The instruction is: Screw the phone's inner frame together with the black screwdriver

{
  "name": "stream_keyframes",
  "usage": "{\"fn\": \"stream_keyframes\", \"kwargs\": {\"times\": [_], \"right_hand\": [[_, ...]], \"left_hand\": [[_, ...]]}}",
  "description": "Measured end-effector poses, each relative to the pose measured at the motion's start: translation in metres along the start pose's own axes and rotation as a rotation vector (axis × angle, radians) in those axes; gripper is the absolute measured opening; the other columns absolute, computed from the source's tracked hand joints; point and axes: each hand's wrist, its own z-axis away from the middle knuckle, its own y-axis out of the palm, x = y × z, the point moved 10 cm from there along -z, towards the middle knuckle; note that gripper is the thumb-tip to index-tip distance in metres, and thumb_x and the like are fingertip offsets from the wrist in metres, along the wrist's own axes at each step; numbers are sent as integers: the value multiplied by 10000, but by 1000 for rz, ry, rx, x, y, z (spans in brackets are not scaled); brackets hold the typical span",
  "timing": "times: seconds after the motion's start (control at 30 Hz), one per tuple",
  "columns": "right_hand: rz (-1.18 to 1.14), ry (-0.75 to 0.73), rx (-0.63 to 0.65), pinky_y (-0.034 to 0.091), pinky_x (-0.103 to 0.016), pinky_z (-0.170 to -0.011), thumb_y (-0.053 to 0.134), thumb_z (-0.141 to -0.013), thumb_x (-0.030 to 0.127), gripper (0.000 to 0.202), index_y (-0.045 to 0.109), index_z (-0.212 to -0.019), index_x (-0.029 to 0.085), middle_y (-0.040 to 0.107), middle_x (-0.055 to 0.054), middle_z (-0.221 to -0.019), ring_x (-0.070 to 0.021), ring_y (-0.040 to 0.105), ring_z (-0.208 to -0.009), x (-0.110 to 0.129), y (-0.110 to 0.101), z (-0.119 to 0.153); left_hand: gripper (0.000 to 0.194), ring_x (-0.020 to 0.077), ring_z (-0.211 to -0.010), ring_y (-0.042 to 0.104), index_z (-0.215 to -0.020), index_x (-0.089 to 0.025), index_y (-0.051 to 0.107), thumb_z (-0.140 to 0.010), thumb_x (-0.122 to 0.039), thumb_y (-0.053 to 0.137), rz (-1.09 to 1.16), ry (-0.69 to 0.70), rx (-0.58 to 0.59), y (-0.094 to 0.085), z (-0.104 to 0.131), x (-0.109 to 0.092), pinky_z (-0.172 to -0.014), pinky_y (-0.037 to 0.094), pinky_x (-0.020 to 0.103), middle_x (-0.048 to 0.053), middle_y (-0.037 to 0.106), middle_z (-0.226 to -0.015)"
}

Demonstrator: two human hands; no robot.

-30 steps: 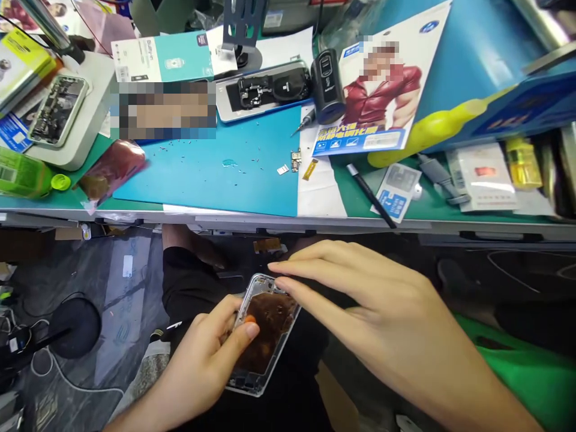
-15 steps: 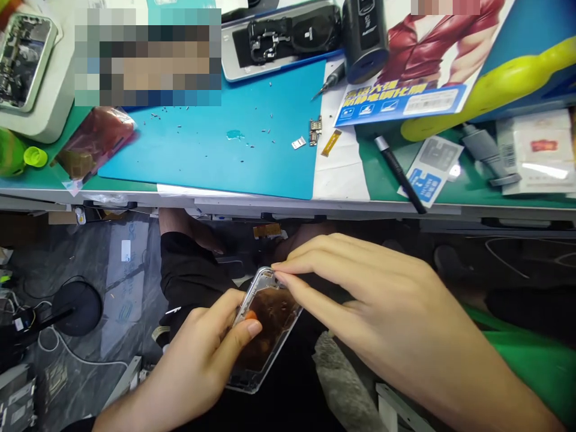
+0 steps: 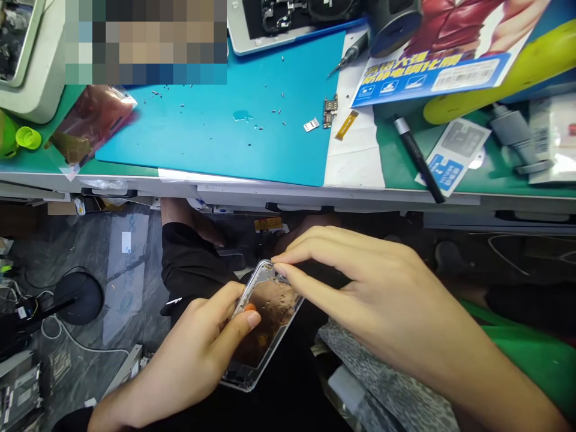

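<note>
Over my lap, a phone frame (image 3: 270, 324) with a silver rim and a shiny brown inner surface is held tilted. My left hand (image 3: 202, 342) is wrapped round its left side, with the thumb lying across the inside. A bit of orange shows beside that thumb. My right hand (image 3: 369, 288) pinches the rim at the top corner, index finger outside and thumb inside. Whether a small part sits between those fingertips is hidden. The lower end of the frame is dark and hangs over black clothing.
On the bench, a blue mat (image 3: 216, 132) bears scattered screws. Near its right edge lie a SIM tray (image 3: 311, 125), a small board (image 3: 330, 111) and a yellow flex cable (image 3: 346, 125). A black pen (image 3: 418, 159) and an opened phone (image 3: 252, 30) are also there.
The view has tipped down and a little left, so the bench stands higher. Both hands keep their hold on the phone frame, which is tilted slightly differently and reflects more light.
</note>
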Motion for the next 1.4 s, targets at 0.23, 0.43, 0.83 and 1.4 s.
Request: {"fn": "stream_keyframes", "kwargs": {"times": [0.23,0.43,0.83,1.4], "right_hand": [[-24,0,-18,507,-307,-718,633,-980,98,175,704,-872,216,745,18,-875,-144,689,-787,0,0,0],[-30,47,22,502,-298,-715,634,-978,108,176,701,-863,223,736,29,-871,-135,686,-796,-9,7,2],[-67,65,24,508,-292,-714,639,-956,83,197,689,-830,226,740,16,-853,-150,695,-787,-14,9,2],[-43,139,128,500,-270,-665,637,-934,86,203,694,-806,233,730,39,-805,-132,685,-725,-26,25,0]], "left_hand": [[252,96,-675,460,-1041,-238,647,-1134,-425,506,-31,-4,10,3,-2,-1,-637,351,240,-88,527,-760],[243,96,-685,463,-1015,-241,616,-1140,-408,491,-46,-3,31,5,-4,2,-657,362,245,-93,531,-773],[267,137,-785,540,-1034,-257,614,-1135,-456,469,-71,-59,62,9,-3,7,-728,393,255,-65,612,-867],[327,152,-750,570,-1055,-232,661,-1121,-483,463,-105,-93,65,7,-8,18,-676,397,259,-36,635,-830]]}}
